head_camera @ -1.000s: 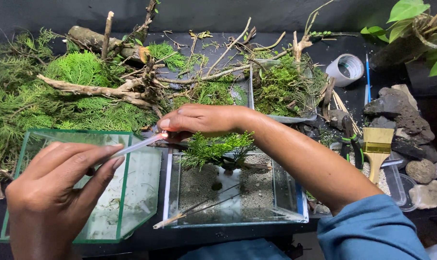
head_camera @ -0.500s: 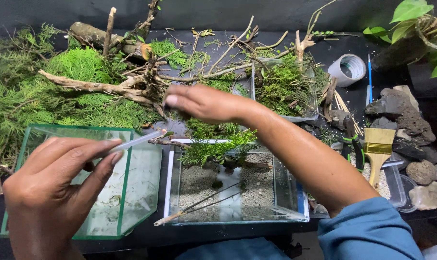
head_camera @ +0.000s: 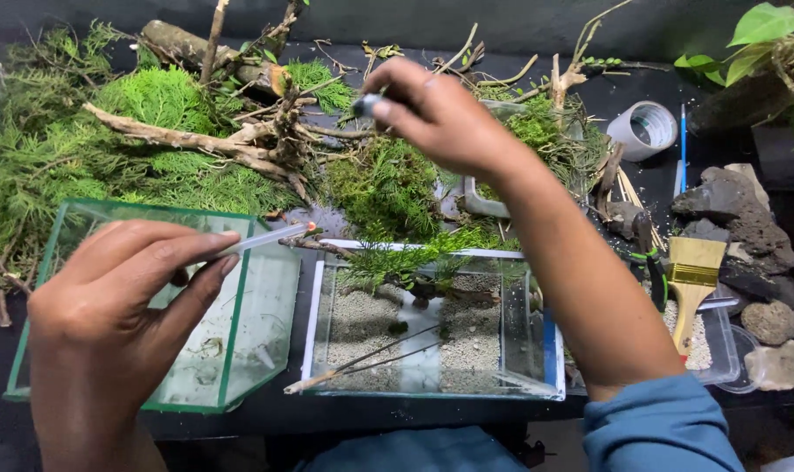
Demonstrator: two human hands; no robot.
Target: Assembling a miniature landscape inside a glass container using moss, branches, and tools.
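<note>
While the left hand (head_camera: 108,306) is hovering over the green-edged glass tank (head_camera: 240,350) at the near left of the dark worktop (head_camera: 747,411), its fingers (head_camera: 196,253) are pinching a thin white tube (head_camera: 261,239), closed narrowly around its near end. The tube is pointing right, its orange-tipped far end lying just beyond the tank's rim, near a twig (head_camera: 314,246).

Reaching across from the right in a blue sleeve (head_camera: 659,428), the right hand (head_camera: 441,114) is hanging above the mossy greenery (head_camera: 384,183) behind the second glass tank (head_camera: 432,323). Its fingers (head_camera: 388,96) are curled tightly round a small dark object (head_camera: 366,105) with a pale tip; what it is cannot be told.

That second tank is holding pale sand, a leafy green sprig (head_camera: 414,258) at its back edge and a long thin stick (head_camera: 362,358) lying slantwise across the sand.

Behind the left tank, driftwood branches (head_camera: 187,140) are lying over feathery green foliage. To the right, a yellow-handled paintbrush (head_camera: 693,280) is resting beside dark rocks (head_camera: 738,218), with a white cup (head_camera: 644,127) lying on its side farther back.
</note>
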